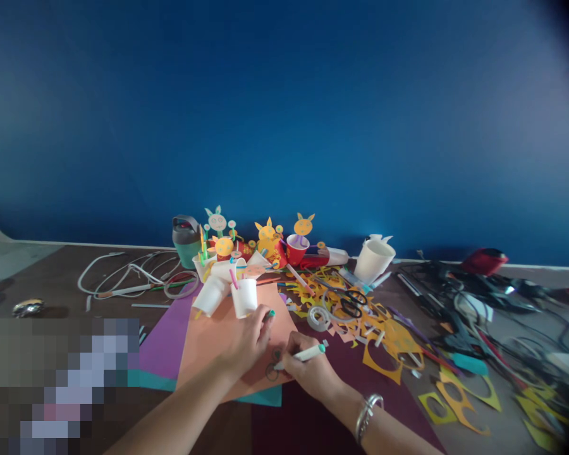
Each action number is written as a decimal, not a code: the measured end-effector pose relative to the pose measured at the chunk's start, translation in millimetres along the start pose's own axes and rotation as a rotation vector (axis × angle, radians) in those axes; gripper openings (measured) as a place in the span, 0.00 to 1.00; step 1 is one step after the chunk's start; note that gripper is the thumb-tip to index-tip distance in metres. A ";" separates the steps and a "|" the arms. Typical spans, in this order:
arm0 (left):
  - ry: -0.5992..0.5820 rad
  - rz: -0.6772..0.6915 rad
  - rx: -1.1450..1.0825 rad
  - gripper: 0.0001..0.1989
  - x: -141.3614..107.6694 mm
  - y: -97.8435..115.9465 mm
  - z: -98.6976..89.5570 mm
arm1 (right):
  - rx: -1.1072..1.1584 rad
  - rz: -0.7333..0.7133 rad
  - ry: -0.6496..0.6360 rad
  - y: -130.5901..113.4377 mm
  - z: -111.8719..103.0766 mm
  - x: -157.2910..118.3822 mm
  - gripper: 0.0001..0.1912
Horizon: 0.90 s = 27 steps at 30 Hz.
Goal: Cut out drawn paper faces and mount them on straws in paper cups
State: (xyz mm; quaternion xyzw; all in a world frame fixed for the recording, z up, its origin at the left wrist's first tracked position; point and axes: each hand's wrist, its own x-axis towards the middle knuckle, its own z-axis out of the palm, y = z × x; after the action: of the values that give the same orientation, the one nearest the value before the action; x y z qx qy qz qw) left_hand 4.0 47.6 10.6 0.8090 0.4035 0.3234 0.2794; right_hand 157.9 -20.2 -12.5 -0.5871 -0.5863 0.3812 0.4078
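In my right hand (313, 376) is a white marker pen (308, 354) with a green end. Its tip rests at small circles (272, 371) drawn on the orange sheet of paper (203, 354). A small green marker cap (271, 313) is pinched in the closed fingers of my left hand (249, 338), which lies on the same sheet. Just beyond it stands a white paper cup (244, 297) with a pink straw. Another white paper cup (211, 295) leans beside it. Purple paper (164, 338) and teal paper (260, 397) show under the orange sheet.
Behind the cups stand paper animal figures (267, 237), a red cup (296, 249) and a green bottle (186, 243). To the right lie yellow paper scraps (384, 363), black scissors (352, 303), a tape roll (318, 318) and tangled cables (493, 335). A white cable (123, 268) loops at left.
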 end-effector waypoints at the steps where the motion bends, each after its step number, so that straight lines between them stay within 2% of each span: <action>1: 0.000 -0.002 0.002 0.08 0.0 0.0 0.0 | -0.016 -0.014 0.004 -0.7 0.0 -0.5 0.09; 7: 0.007 0.005 0.014 0.08 0.4 -0.8 0.2 | -0.095 -0.050 0.024 -6.0 -0.2 -1.1 0.10; 18: 0.034 0.016 -0.028 0.08 -0.2 -1.7 1.6 | -0.094 -0.051 0.036 -15.0 -1.2 -0.3 0.10; 27: 0.018 0.001 -0.002 0.08 -0.3 -1.6 1.3 | -0.137 -0.037 0.050 -9.4 -0.7 0.2 0.11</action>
State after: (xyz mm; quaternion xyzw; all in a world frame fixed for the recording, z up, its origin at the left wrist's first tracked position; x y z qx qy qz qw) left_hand 4.1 48.0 8.6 0.8060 0.4051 0.3314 0.2763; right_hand 155.0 -20.1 -3.6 -0.6118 -0.6114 0.3179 0.3884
